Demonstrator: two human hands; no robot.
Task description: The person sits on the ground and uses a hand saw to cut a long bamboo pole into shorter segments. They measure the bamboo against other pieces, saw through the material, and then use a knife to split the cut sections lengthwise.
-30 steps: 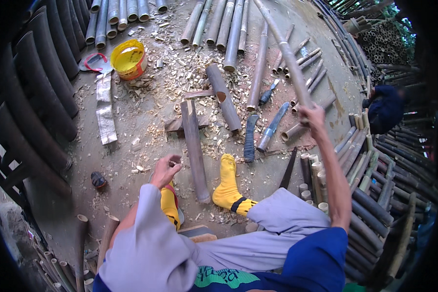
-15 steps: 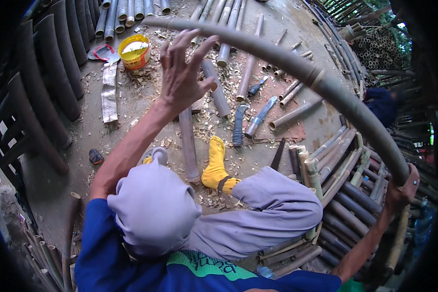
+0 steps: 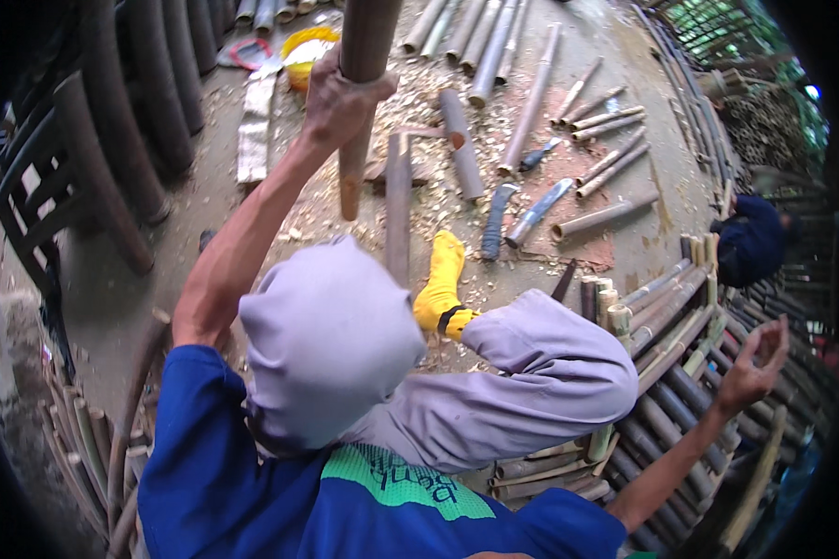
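Observation:
My left hand (image 3: 340,104) is wrapped round a thick brown bamboo pole (image 3: 369,37). The pole stands steeply, its upper part running out of the top of the view and its lower end hanging over the wood chips. My right hand (image 3: 755,368) is raised away from it on the right, fingers apart and holding nothing, above stacked bamboo. In front of my yellow-socked foot (image 3: 446,270) lie a tool with a dark wrapped handle (image 3: 497,224), a broad blade (image 3: 541,212) and a small dark-handled tool (image 3: 538,155). A bamboo tube with a hole (image 3: 461,144) lies beyond.
Cut bamboo lengths (image 3: 606,212) lie ahead and right. Large curved dark bamboo pieces (image 3: 103,172) lean at left. A yellow bucket (image 3: 300,58) stands far left, partly hidden by the pole. Bamboo stacks (image 3: 680,401) fill the right side. Another person (image 3: 753,242) is at far right.
My left hand has gone from open fingers beside the pole to a grip round it. The pole has swung from slanting across to steep, and my right hand has let go.

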